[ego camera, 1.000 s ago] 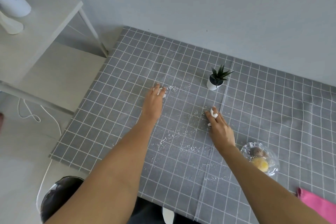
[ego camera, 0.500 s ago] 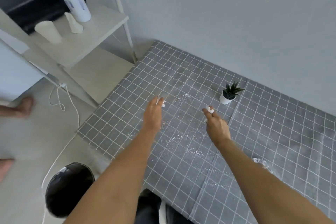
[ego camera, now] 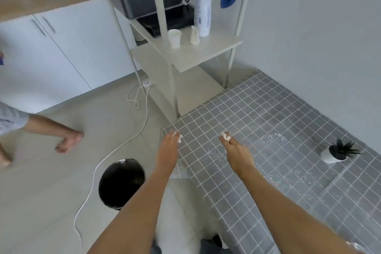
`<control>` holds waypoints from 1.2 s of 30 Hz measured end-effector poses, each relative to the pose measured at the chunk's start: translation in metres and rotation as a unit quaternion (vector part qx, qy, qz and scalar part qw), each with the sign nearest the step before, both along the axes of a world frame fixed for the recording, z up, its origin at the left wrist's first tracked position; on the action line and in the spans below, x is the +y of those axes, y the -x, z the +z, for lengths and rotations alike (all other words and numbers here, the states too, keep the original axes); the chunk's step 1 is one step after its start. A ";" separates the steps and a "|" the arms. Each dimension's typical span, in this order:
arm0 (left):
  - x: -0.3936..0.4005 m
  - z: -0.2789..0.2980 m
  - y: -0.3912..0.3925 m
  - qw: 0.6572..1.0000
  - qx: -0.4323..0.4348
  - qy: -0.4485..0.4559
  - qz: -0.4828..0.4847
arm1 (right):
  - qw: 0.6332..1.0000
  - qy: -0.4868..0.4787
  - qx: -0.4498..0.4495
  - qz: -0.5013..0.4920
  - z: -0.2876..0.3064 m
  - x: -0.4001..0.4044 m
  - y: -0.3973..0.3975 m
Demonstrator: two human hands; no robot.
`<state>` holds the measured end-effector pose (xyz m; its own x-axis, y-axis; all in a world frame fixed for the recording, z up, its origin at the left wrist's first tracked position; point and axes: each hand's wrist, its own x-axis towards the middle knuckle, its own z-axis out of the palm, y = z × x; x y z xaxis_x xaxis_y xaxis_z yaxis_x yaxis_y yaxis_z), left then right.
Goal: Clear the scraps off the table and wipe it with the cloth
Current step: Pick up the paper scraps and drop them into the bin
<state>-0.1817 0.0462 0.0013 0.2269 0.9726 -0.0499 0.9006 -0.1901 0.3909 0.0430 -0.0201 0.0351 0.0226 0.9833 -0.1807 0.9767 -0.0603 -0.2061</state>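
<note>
My left hand (ego camera: 168, 150) pinches a small white scrap (ego camera: 178, 137) at its fingertips, over the near left corner of the table. My right hand (ego camera: 237, 153) pinches another white scrap (ego camera: 225, 135) a little to the right, above the grey checked tablecloth (ego camera: 268, 121). White crumbs (ego camera: 270, 138) lie scattered across the cloth to the right of my hands. A black-lined bin (ego camera: 120, 182) stands on the floor below and left of my left hand. No wiping cloth shows in view.
A small potted plant (ego camera: 338, 153) stands on the table at the right. A white shelf unit (ego camera: 198, 51) with a cup, a bottle and a hanging blue garment stands behind the table corner. A white cable (ego camera: 115, 150) trails over the floor. Another person's foot (ego camera: 69, 141) is at left.
Both hands lifted their scraps off the table and carried them left toward the table's corner. The view swung left, bringing the bin, shelf and floor into sight.
</note>
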 end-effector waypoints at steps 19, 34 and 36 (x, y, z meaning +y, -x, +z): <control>-0.010 -0.066 0.347 0.989 0.001 0.094 0.116 | 0.995 0.058 0.057 0.053 -0.056 0.060 0.367; -0.007 -0.162 0.405 0.973 -0.017 0.176 0.146 | 0.982 0.142 0.064 0.105 -0.164 0.091 0.464; 0.001 -0.185 0.403 0.971 -0.024 0.183 0.154 | 0.982 0.140 0.072 0.108 -0.191 0.100 0.468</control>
<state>-0.5850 0.0472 -0.1837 -0.0618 0.9139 -0.4013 0.8721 0.2450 0.4236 -0.4250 0.0801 -0.1562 -0.2254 0.8738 -0.4308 0.9353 0.0703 -0.3469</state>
